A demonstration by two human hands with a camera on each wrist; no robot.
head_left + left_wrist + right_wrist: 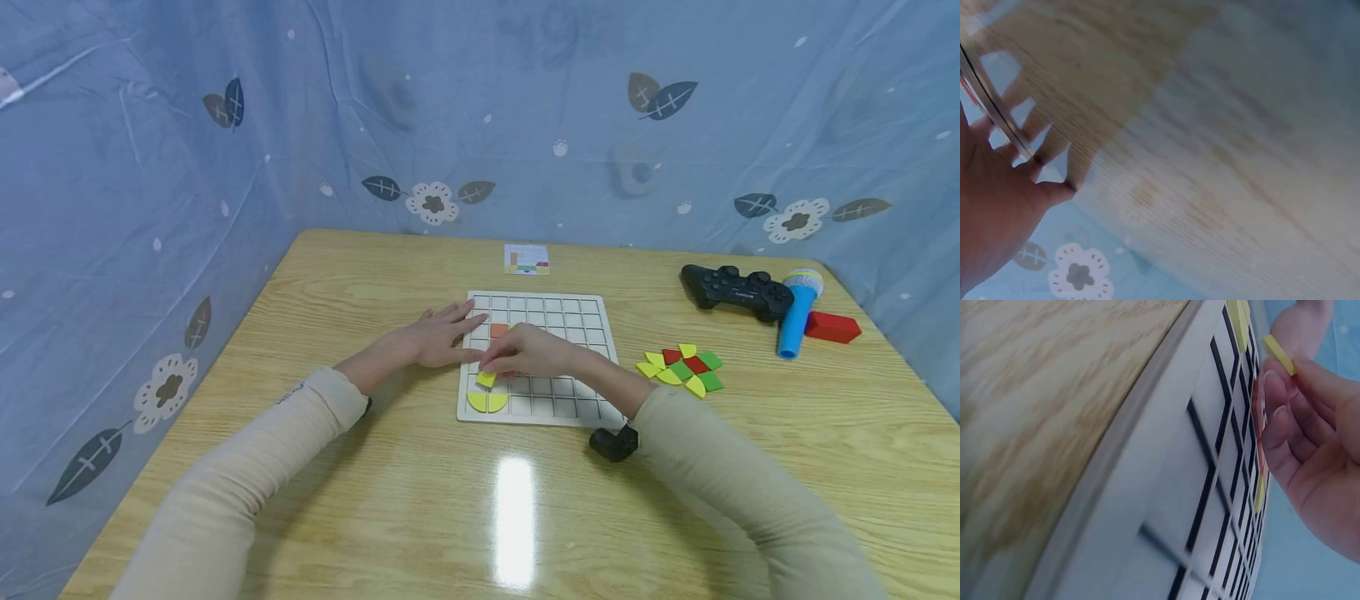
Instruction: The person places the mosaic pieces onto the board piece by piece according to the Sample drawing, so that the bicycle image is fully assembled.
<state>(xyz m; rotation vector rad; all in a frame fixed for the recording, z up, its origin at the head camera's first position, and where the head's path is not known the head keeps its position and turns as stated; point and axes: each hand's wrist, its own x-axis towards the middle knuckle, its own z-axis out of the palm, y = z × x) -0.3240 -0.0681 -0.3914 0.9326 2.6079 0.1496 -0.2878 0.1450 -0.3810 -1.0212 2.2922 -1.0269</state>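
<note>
A white grid board (564,403) lies on the wooden table. My right hand (534,350) reaches over its left half and pinches a small yellow tile (486,379) between thumb and fingers. The right wrist view shows that yellow tile (1279,355) held tilted, clear of the grid. With fingers spread, my left hand (438,339) rests at the board's left edge; the left wrist view has this hand (997,206) beside the board's side. Two yellow quarter-circle tiles (487,402) sit in the near-left squares. An orange tile (499,331) lies farther up; my right hand hides other squares.
Loose yellow, green and red tiles (681,369) lie right of the board. Farther right are a black game controller (737,289), a blue toy microphone (798,321) and a red block (834,327). Behind the board lies a small patterned card (527,259).
</note>
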